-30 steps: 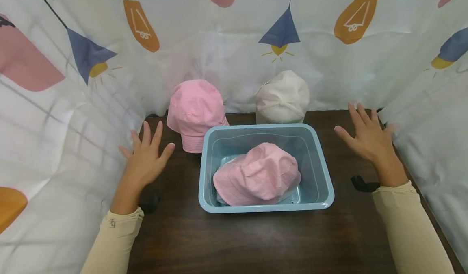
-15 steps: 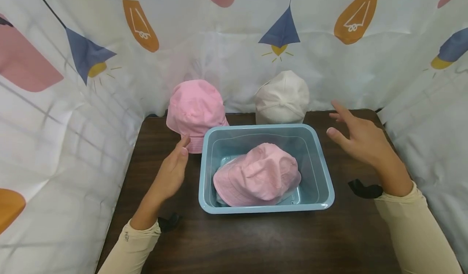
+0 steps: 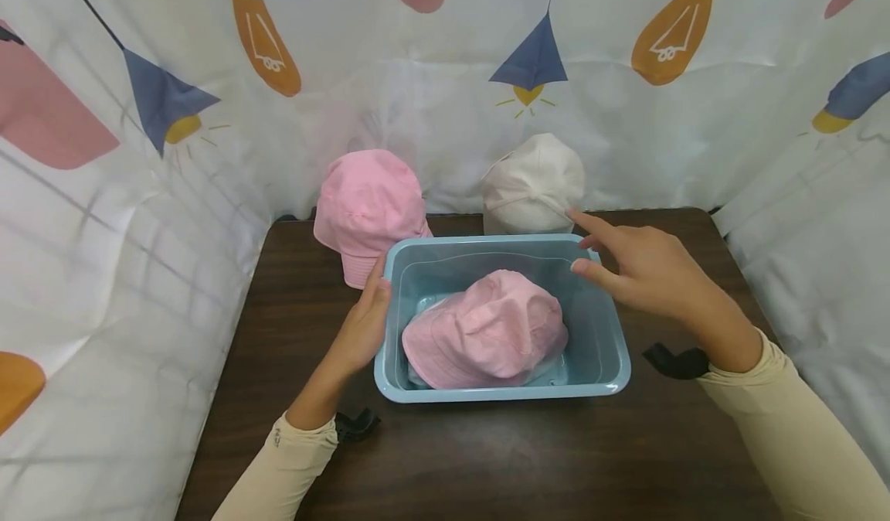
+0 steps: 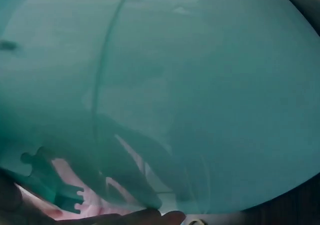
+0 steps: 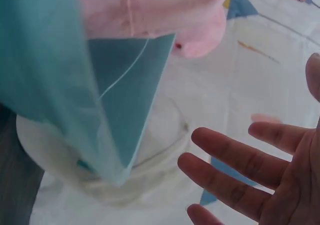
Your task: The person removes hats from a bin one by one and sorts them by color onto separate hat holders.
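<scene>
A light blue plastic basin (image 3: 501,396) stands on the table with a pink cap (image 3: 490,332) lying in it. Something pale peeks out beneath that cap, too hidden to name. My left hand (image 3: 359,329) is against the basin's left side, fingers straight; in the left wrist view the basin wall (image 4: 210,85) fills most of the picture. Over the back right corner reaches my right hand (image 3: 650,266), holding nothing. Its index fingertip appears near the white cap (image 3: 535,181) behind the basin. In the right wrist view the right hand's fingers (image 5: 240,160) are spread and relaxed, apart from the basin.
Another pink cap (image 3: 371,204) sits at the back left, close to the basin's corner. The dark wooden table (image 3: 521,459) ends at a white patterned curtain (image 3: 431,96) behind and at both sides. A black strap piece (image 3: 676,362) hangs at the right wrist.
My left hand has moved right from the table's left side to the basin's side. My right hand has come left from the table's right side to over the basin's back right corner.
</scene>
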The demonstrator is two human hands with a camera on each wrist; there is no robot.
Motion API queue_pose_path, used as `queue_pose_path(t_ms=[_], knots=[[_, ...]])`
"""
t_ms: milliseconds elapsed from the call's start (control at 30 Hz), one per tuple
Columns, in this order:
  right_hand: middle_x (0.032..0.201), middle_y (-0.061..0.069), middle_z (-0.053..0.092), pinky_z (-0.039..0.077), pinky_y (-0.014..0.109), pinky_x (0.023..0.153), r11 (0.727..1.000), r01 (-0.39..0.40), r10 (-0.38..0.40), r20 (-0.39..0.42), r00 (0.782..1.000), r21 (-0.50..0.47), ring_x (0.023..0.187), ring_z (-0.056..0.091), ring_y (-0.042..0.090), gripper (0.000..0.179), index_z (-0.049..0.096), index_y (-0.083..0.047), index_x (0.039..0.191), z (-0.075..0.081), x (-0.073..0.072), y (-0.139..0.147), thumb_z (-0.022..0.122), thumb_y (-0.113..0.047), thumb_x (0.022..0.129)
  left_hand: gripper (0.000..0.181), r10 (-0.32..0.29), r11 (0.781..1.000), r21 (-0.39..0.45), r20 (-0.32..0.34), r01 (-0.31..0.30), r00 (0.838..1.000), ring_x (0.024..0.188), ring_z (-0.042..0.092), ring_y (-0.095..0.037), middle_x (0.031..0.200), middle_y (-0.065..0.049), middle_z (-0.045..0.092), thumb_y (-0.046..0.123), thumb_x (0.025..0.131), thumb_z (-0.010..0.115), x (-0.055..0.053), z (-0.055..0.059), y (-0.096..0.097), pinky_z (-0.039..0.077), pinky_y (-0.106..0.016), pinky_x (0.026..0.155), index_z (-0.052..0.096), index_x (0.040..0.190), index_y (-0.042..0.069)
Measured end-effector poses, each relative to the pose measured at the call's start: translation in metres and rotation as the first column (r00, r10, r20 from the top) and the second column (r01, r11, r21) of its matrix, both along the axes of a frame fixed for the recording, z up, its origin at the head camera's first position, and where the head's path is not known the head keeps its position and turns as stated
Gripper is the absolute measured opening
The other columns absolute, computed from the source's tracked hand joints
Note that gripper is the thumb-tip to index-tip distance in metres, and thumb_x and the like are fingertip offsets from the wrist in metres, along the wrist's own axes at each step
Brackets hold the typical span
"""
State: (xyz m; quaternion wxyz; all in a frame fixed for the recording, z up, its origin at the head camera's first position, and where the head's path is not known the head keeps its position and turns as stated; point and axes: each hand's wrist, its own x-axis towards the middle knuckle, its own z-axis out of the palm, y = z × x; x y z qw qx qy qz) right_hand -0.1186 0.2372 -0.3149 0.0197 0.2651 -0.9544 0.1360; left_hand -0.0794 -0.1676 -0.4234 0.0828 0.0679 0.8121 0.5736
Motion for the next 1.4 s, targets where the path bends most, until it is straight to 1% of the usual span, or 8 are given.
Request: queue_pose_path(t_ms=[100, 267, 333, 533, 833, 1033, 1200, 1400], knots=[[0.114, -0.005, 0.077, 0.044, 0.032, 0.062, 0.998, -0.062, 0.063, -0.012, 0.998, 0.015, 0.057, 0.047, 0.001, 0.068, 0.040, -0.032, 0.157, 0.003, -0.002, -0.015, 0.064, -0.051, 0.097, 0.059, 0.033, 0.999, -0.006, 0.023, -0.033, 0.999, 0.155, 0.022, -0.031, 0.173, 0.003, 0.010, 0.043, 0.112, 0.027, 0.000, -0.002, 0.000, 0.018, -0.059, 0.125, 0.004, 0.165, 0.033], [0.096, -0.011, 0.076, 0.049, 0.034, 0.065, 0.983, -0.171, 0.174, -0.050, 0.983, 0.063, 0.060, 0.050, 0.002, 0.063, 0.054, -0.028, 0.149, 0.005, -0.008, -0.036, 0.068, -0.054, 0.094, 0.058, 0.037, 0.999, 0.023, 0.007, -0.037, 0.999, 0.157, 0.016, -0.023, 0.172, 0.009, 0.009, 0.037, 0.112, 0.032, -0.001, -0.006, 0.001, 0.014, -0.052, 0.127, 0.008, 0.165, 0.034], [0.081, -0.012, 0.071, 0.050, 0.035, 0.066, 0.970, -0.224, 0.230, -0.049, 0.972, 0.094, 0.060, 0.051, 0.003, 0.060, 0.059, -0.026, 0.144, 0.004, -0.010, -0.043, 0.069, -0.055, 0.093, 0.057, 0.030, 0.999, 0.032, -0.008, -0.030, 1.000, 0.157, 0.016, -0.021, 0.172, 0.009, 0.009, 0.036, 0.113, 0.032, -0.001, -0.007, 0.002, 0.014, -0.051, 0.127, 0.010, 0.165, 0.034], [0.077, -0.012, 0.067, 0.049, 0.032, 0.063, 0.927, -0.361, 0.365, -0.026, 0.931, 0.104, 0.066, 0.056, 0.006, 0.051, 0.071, -0.023, 0.130, -0.003, -0.015, -0.058, 0.073, -0.054, 0.090, 0.056, 0.037, 0.999, 0.002, -0.031, -0.037, 0.999, 0.157, 0.019, -0.024, 0.172, 0.007, 0.011, 0.036, 0.113, 0.032, 0.002, -0.007, 0.003, 0.016, -0.053, 0.127, 0.012, 0.165, 0.034], [0.090, -0.013, 0.073, 0.056, 0.030, 0.071, 0.896, -0.441, 0.440, 0.035, 0.898, 0.054, 0.077, 0.064, 0.004, 0.029, 0.078, -0.022, 0.113, -0.007, -0.017, -0.063, 0.082, -0.033, 0.087, 0.056, 0.032, 0.999, -0.016, -0.037, -0.033, 0.999, 0.156, 0.023, -0.027, 0.172, 0.006, 0.014, 0.038, 0.112, 0.032, 0.003, -0.007, 0.002, 0.020, -0.056, 0.125, 0.013, 0.164, 0.036], [0.083, -0.011, 0.071, 0.054, 0.030, 0.070, 0.871, -0.489, 0.491, -0.020, 0.871, 0.048, 0.074, 0.064, 0.007, 0.009, 0.075, -0.020, 0.093, -0.012, -0.016, -0.068, 0.082, -0.017, 0.087, 0.055, 0.032, 0.999, -0.020, -0.035, -0.033, 0.999, 0.155, 0.025, -0.028, 0.171, 0.006, 0.015, 0.039, 0.112, 0.033, 0.001, -0.007, 0.003, 0.022, -0.057, 0.124, 0.013, 0.164, 0.038], [0.071, -0.011, 0.059, 0.047, 0.025, 0.062, 0.861, -0.504, 0.509, -0.068, 0.858, 0.071, 0.064, 0.051, 0.006, 0.018, 0.067, -0.020, 0.082, -0.016, -0.015, -0.071, 0.082, -0.011, 0.086, 0.055, 0.041, 0.999, -0.032, -0.030, -0.042, 0.999, 0.155, 0.026, -0.029, 0.171, 0.007, 0.015, 0.039, 0.112, 0.033, 0.003, -0.007, 0.003, 0.022, -0.058, 0.124, 0.014, 0.164, 0.039], [0.071, -0.010, 0.061, 0.047, 0.025, 0.061, 0.858, -0.511, 0.513, -0.114, 0.851, 0.052, 0.064, 0.052, 0.008, 0.016, 0.069, -0.019, 0.084, -0.014, -0.014, -0.068, 0.082, -0.010, 0.085, 0.055, 0.037, 0.999, -0.030, -0.038, -0.038, 0.999, 0.155, 0.025, -0.028, 0.172, 0.006, 0.015, 0.038, 0.112, 0.033, 0.002, -0.008, 0.002, 0.021, -0.058, 0.124, 0.014, 0.164, 0.038]])
